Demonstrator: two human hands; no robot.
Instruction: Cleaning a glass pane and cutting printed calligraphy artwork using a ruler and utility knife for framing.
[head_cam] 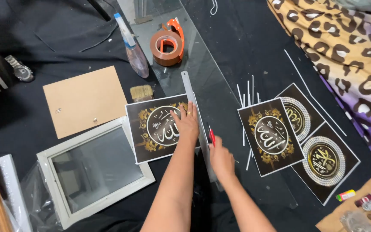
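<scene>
Trimming step: left hand (187,122) flat on the calligraphy print (162,127) beside the steel ruler (198,124); right hand (220,158) grips a red cutter (211,135) (blade hidden), which next needs a steady pull along the edge.

left hand (186,122) pressing a dark print (151,133), right hand (221,159) holding red cutter (211,135) against metal ruler (194,107)

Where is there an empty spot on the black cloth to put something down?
Bare cloth lies between the tape dispenser and the leopard blanket. A smaller patch lies between the watch and the brown board. It is crowded around both hands, the ruler and the prints.
</scene>
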